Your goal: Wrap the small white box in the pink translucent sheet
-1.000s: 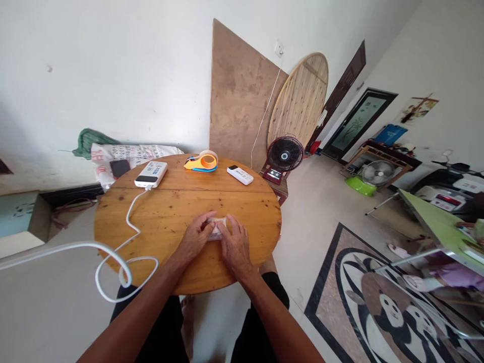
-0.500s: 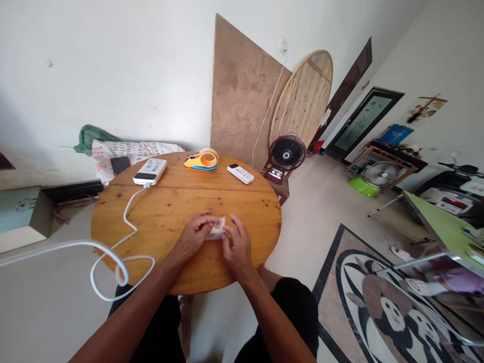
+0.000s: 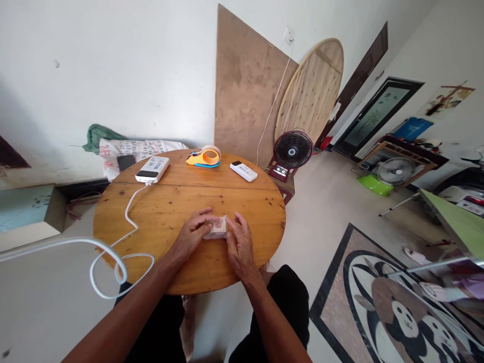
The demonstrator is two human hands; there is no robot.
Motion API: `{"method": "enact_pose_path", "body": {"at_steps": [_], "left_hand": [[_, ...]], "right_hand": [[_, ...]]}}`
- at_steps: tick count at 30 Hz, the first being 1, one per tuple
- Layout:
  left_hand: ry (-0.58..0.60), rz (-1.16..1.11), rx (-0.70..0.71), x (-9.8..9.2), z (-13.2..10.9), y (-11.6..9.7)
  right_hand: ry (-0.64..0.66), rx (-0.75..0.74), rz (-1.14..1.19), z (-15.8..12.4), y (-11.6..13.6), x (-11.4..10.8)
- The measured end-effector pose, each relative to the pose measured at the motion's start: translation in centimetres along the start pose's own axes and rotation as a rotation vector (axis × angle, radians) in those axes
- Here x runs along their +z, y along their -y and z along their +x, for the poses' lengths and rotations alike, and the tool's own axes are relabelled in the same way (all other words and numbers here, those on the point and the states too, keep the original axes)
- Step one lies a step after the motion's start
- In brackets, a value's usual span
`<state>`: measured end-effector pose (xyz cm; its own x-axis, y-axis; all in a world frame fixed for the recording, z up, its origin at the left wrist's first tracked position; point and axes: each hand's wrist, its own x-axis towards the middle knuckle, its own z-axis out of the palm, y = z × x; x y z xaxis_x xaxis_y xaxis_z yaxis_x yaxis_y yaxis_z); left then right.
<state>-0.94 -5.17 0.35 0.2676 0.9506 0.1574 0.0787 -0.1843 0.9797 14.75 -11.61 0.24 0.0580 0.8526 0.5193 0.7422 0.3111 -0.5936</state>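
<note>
Small pale block (image 3: 218, 229), flat and rectangular, lies on the round, glossy wooden surface (image 3: 170, 201); left hand (image 3: 192, 234) and right hand (image 3: 238, 244) pinch its 2 ends, fingers curled.

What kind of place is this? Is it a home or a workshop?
Probably a living room in a home. A round wooden table carries a remote control and a power bank, a fan stands beside it, and the floor has a decorative panda inlay.
</note>
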Motion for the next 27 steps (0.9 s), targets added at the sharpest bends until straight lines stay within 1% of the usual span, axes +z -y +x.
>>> {"method": "enact_pose_path", "body": {"at_steps": [5,8,11,14,17,19,22,24,27], "left_hand": [[-0.064,0.005,0.036,-0.3,-0.1,0.2],[-0.042,0.027,0.054,-0.2,-0.1,0.5],[-0.036,0.075,0.091,0.0,0.0,0.6],[-0.082,0.152,0.146,0.2,0.0,0.4],[-0.105,0.202,0.165,0.5,0.0,0.3],[-0.111,0.213,0.167,0.5,0.0,0.4],[-0.107,0.222,0.169,0.6,0.1,0.5],[-0.102,0.23,0.169,0.5,0.1,0.5],[-0.105,0.233,0.166,0.5,0.0,0.5]], "right_hand": [[0.055,-0.051,-0.079,0.0,0.3,0.1],[0.082,-0.074,-0.119,0.1,0.5,0.0],[0.061,-0.064,-0.112,0.2,0.7,-0.1],[0.036,-0.056,-0.099,0.1,0.8,-0.1],[0.02,-0.063,-0.08,0.0,0.6,0.0],[0.012,-0.045,-0.031,0.0,0.3,0.1],[-0.017,0.032,0.117,0.6,-0.5,0.2],[-0.024,0.09,0.209,1.5,-1.1,0.1],[0.007,0.141,0.298,3.6,-1.9,-0.1]]}}
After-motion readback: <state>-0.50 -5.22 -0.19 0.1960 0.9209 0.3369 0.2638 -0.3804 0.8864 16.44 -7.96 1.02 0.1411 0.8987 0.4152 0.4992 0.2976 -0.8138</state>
